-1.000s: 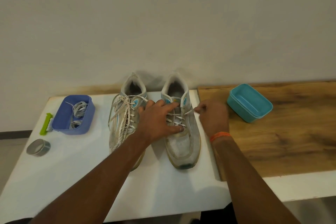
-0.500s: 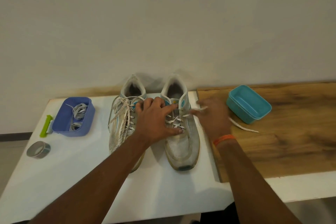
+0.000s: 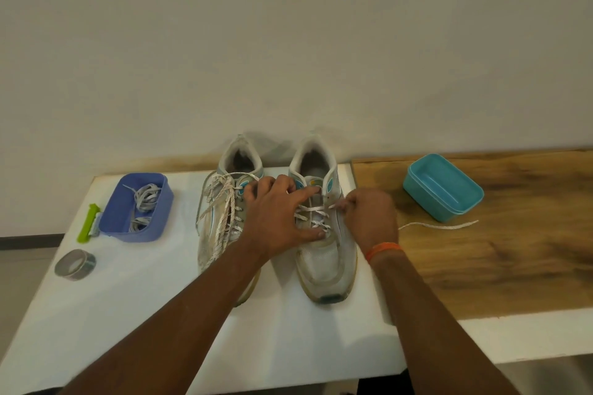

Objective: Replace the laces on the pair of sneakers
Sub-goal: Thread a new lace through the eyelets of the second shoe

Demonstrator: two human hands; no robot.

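Observation:
Two worn white sneakers stand side by side on the white table (image 3: 128,314), toes toward me. The left sneaker (image 3: 221,234) has its speckled lace hanging loose over its side. My left hand (image 3: 276,218) lies spread across the right sneaker (image 3: 327,260), fingers pressing down on its laced tongue. My right hand (image 3: 369,218) pinches the white lace (image 3: 313,209) at an eyelet on that shoe's right edge. The lace's free end (image 3: 442,226) trails out over the wooden board (image 3: 481,266). A blue tub (image 3: 136,208) at the left holds grey laces (image 3: 144,202).
A teal tub (image 3: 442,186) sits on the wooden board at the right, near the wall. A green-handled tool (image 3: 88,223) lies beside the blue tub, and a roll of grey tape (image 3: 74,264) sits close to the table's left edge.
My right hand pulled a length of lace out to the right, then came back to the shoe's eyelet; the freed end now lies on the wooden board. My left hand stayed on the shoe.

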